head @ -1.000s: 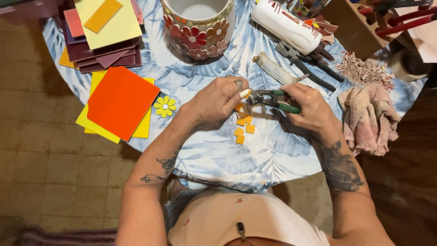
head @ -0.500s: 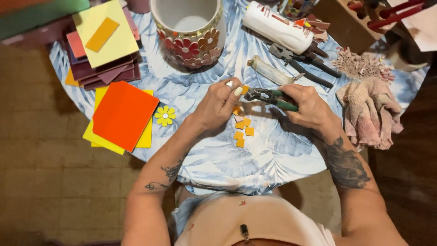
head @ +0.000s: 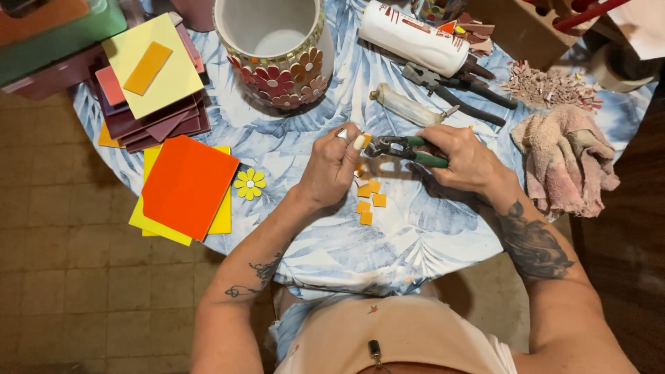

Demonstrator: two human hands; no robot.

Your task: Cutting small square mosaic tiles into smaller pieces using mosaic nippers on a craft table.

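Warm, even light from above; soft shadows under the hands; sharp centre, dim floor at frame edges.

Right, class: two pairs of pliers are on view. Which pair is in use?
The green-handled pliers, gripped in the right hand; the grey pliers lie untouched beside the white bottle.

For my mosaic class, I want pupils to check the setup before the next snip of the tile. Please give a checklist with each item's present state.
1. Right hand grips green-handled nippers: ok.
2. Left hand holds small orange tile piece at the jaws: ok.
3. Fingertips out of the jaws: cannot tell.
4. Cut orange squares lying below on the tablecloth: ok.
5. Eye protection: cannot tell.
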